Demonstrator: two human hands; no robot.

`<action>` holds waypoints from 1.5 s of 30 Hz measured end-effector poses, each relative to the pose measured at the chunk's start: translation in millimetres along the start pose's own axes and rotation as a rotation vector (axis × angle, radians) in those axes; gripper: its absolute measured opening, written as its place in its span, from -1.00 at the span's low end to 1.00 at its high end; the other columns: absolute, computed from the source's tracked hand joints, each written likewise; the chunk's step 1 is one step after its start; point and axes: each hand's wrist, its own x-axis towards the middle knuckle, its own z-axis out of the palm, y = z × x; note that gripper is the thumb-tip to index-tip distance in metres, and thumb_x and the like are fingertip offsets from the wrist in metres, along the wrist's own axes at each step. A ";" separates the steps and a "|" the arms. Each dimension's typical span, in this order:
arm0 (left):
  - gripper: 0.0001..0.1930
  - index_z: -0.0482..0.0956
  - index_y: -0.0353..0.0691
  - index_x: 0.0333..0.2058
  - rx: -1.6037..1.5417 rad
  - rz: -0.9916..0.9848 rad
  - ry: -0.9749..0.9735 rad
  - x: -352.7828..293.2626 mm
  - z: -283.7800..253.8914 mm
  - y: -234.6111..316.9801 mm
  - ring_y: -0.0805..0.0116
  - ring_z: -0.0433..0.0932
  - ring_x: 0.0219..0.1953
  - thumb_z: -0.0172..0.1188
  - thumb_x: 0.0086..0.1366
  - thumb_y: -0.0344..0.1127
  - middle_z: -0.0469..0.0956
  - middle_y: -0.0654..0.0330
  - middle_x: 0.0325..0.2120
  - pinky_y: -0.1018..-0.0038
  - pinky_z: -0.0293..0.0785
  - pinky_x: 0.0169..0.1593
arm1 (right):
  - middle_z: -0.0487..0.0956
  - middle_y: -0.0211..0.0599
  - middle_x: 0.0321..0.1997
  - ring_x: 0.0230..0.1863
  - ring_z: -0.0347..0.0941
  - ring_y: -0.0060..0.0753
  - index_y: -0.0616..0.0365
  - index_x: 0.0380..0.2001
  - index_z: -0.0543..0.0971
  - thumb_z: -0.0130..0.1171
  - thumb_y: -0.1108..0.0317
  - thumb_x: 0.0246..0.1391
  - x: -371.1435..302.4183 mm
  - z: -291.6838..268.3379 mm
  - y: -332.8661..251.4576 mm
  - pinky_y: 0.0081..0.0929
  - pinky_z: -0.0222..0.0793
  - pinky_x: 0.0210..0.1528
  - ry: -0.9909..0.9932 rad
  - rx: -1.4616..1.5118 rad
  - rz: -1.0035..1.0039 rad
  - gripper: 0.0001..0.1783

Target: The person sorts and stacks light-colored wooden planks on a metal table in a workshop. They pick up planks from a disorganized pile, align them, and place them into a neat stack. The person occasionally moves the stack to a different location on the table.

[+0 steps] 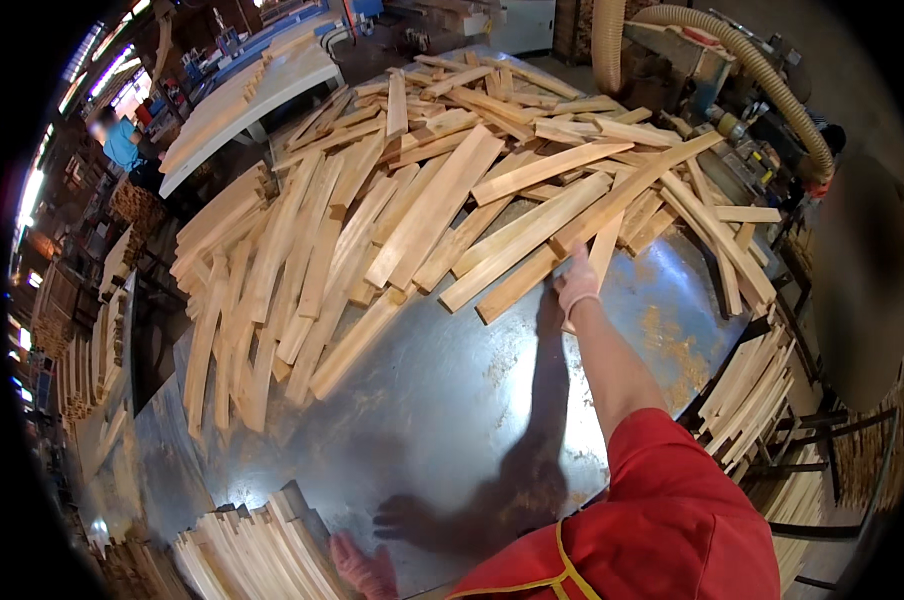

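My right hand (577, 287), in a pale pinkish glove, reaches out over the metal table and grips the near end of a long wooden board (637, 192). That board lies slantwise across the top of a heap of loose wooden boards (437, 205). Down at the lower edge, my left hand (365, 568), gloved alike, hovers low with its fingers apart and nothing in them. Right beside it is a row of wooden strips (262, 550) stacked side by side.
The shiny metal table (422, 420) carries sawdust (677, 350) at its right. More strips (747, 395) fill a rack past the right edge. A ribbed hose (787, 80) and machinery stand at the far right. A person in blue (122, 145) is at the far left.
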 end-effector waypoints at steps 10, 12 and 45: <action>-0.01 0.35 -0.30 0.40 -0.187 0.314 -0.299 39.6 -6.0 176.6 -0.29 0.37 0.40 0.60 -0.02 -0.20 0.39 -0.26 0.37 -0.03 0.32 0.44 | 0.61 -0.16 0.05 -0.01 0.62 -0.13 0.20 0.27 0.43 0.31 0.44 0.19 -3.2 -6.5 5.8 -0.18 0.66 0.04 -0.285 -0.005 -0.057 -0.42; 0.00 0.34 -0.28 0.40 -0.248 0.374 -0.316 54.3 -18.6 213.8 -0.29 0.38 0.39 0.60 -0.01 -0.16 0.41 -0.25 0.35 -0.04 0.33 0.42 | 0.61 -0.16 0.10 0.07 0.60 -0.16 0.24 0.31 0.42 0.26 0.48 0.22 -80.4 -25.7 33.7 -0.22 0.60 0.20 -0.376 -0.035 0.040 -0.41; -0.20 0.36 -0.12 0.44 0.597 -0.236 0.237 -74.2 -6.2 -102.1 -0.07 0.50 0.29 0.38 0.29 0.01 0.46 -0.03 0.35 -0.09 0.41 0.36 | 0.51 -0.53 -0.34 -0.40 0.37 -0.62 0.03 -0.09 0.58 0.26 0.21 0.31 -333.8 -24.3 154.5 -0.59 0.28 -0.39 -0.860 -0.719 0.588 -0.79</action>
